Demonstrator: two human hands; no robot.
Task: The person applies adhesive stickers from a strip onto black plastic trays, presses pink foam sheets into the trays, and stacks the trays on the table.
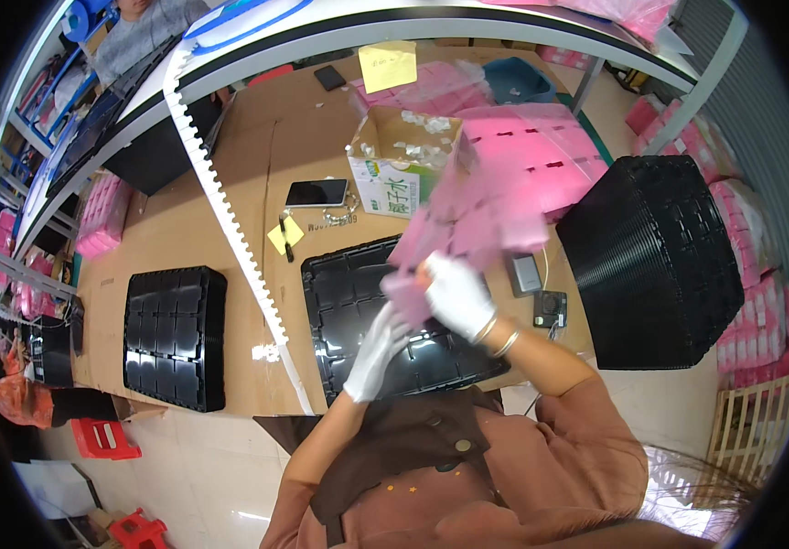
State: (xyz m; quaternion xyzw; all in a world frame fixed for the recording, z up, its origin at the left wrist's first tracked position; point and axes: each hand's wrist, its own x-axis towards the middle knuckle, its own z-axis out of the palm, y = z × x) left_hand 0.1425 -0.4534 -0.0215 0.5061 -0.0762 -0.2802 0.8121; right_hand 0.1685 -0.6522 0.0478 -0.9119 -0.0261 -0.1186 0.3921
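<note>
- Brown sleeves rise from the near edge, both ending in white gloves over the black tray (339,302) on the cardboard-covered table (175,238).
- Right hand (456,295) is closed around the lower end of a fanned sheaf of pink bags (495,197), held up above the tray's far right corner; the sheaf blurs, so single bags cannot be counted.
- Left hand (378,352) has its fingers stretched long and narrow, their tips at the bottom bag of the sheaf; whether it pinches that bag I cannot tell.
- Done well, I judge, the right hand keeps a firm clamp while the left peels one bag only, low over the tray, so nothing slides off.
- Hidden: the tray's near right part lies under the hands and sleeves, and its pockets show only glare.
- Behind the sheaf, the open carton (392,169) is partly covered; its contents read only as pale scraps.
- Right of the tray, a tall stack of black trays (655,261) stands apart; a second black tray (175,337) lies left, beyond the white toothed rail (230,220).
</note>
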